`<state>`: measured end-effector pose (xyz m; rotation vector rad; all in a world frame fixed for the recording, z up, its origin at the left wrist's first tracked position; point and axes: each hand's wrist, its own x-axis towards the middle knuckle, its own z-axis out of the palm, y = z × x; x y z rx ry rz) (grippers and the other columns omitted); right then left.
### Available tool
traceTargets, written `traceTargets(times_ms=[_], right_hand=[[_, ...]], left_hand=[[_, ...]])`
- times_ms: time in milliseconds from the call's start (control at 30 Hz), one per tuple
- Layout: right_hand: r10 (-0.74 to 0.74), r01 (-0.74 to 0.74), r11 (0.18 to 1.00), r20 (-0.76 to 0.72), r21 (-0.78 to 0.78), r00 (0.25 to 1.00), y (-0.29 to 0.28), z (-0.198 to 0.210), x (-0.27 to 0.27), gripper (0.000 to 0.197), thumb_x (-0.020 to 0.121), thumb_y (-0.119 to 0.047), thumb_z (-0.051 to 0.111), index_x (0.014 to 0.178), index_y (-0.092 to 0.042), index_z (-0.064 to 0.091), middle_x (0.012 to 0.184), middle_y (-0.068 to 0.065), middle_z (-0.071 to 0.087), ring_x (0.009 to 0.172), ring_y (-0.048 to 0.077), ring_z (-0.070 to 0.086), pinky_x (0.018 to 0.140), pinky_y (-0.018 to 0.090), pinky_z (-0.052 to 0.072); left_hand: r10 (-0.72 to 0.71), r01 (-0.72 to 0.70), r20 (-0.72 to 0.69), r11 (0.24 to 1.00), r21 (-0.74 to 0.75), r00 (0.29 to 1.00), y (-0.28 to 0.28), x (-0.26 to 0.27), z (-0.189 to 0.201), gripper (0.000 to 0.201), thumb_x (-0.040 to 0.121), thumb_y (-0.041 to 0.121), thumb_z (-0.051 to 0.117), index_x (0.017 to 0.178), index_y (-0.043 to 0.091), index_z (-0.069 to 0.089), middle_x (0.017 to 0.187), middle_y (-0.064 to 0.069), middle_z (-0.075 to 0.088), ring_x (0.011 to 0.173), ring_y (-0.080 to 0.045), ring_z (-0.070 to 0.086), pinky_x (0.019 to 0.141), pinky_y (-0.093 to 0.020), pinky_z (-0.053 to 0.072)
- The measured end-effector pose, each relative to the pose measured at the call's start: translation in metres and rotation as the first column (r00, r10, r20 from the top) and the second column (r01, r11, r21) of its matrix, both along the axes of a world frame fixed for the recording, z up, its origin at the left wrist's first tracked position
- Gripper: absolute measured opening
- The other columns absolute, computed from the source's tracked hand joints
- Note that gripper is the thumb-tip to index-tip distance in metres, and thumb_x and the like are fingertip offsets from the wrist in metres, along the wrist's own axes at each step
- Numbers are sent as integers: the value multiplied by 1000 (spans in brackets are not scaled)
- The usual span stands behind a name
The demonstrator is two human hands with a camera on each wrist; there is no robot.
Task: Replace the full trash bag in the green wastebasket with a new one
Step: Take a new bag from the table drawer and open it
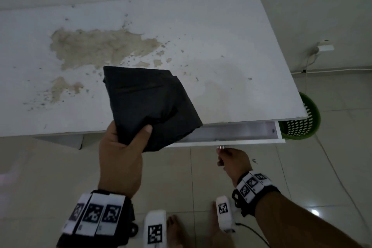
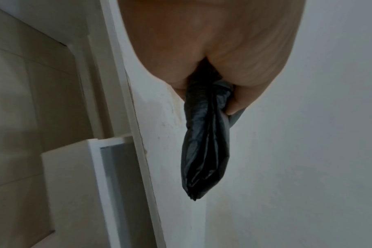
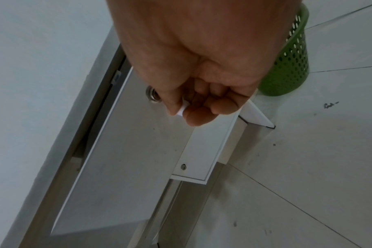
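Left hand (image 1: 120,159) grips the folded black bag (image 1: 151,102) over the desk (image 1: 221,46); right hand (image 1: 233,160) pinches the drawer knob (image 3: 152,95). The green wastebasket (image 1: 302,125) stands on the floor to the right, nearer the right hand.

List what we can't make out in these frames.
- Green wastebasket inside: head view, the desk edge covers it; right wrist view, the right hand and the frame edge cut it.
- Drawer contents: dim and barely open.
- Drawer knob: right hand covers most of it.
- Folded black bag: left hand hides its gripped corner.
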<state>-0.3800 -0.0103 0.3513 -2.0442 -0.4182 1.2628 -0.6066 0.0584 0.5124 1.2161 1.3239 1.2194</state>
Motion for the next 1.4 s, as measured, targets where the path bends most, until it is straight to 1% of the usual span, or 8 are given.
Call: traceTargets(times_ms=[300,500,600,733,933,1200,1300,1400], right_hand=[[87,-88,996,52,12,995,62,22,18,46,92,-30,60,48,-17,58,51,-1,64,79,37,71,82,47,54],[177,-176,984,113,-21,978,63,30,22,20,88,-34,56,72,-24,65,93,15,74,91,33,69,89,48,56],[287,-281,956,72,-91,955,48,47,8,33,98,-24,46,108,-1,67,113,24,67,106,40,63,93,46,51],[105,-83,992,-267,92,958,3,92,-17,28,100,-29,48,107,-10,68,100,11,71,83,23,64,69,33,47],[164,214,876,-685,432,710,-22,185,-31,43,95,-45,35,99,-38,78,112,-3,75,105,15,70,83,32,57],[9,-24,800,28,599,1000,-48,216,-28,25,96,-17,61,117,-27,69,115,-6,73,108,13,67,98,46,53],[-125,-136,774,361,618,924,-60,224,-31,28,96,-21,60,116,-40,62,112,-18,68,105,-7,61,93,22,52],[-61,-433,673,629,599,775,-72,240,-41,40,91,-14,66,112,-47,58,111,-21,64,105,-4,60,86,7,45]], left_hand=[[31,-24,46,988,-151,998,6,4,-20,25,85,12,74,107,14,61,104,-6,74,99,-23,71,79,-34,59],[3,-3,-1,983,-182,1000,-3,3,-16,27,86,14,75,108,15,60,102,-2,73,92,-14,72,70,-22,59],[-24,23,-4,978,-208,1000,-8,1,-10,29,86,15,75,110,15,60,105,-3,74,95,-17,72,79,-33,60],[-106,117,53,959,-259,993,-12,-3,-1,31,85,14,74,113,14,60,106,-4,75,97,-21,73,81,-38,60],[-321,290,-85,920,-264,943,-15,-2,9,32,82,27,78,110,19,64,99,1,77,92,-17,74,76,-36,61],[-370,324,-287,925,-196,884,-18,16,31,53,83,34,79,127,24,50,122,5,57,109,-14,59,90,-37,56],[-359,334,-257,933,-137,897,-27,24,55,49,79,50,74,118,25,57,117,2,60,105,-16,60,89,-35,52],[-632,638,104,738,-220,768,-47,39,83,52,74,58,67,118,30,64,112,8,73,108,-15,67,96,-40,53]])
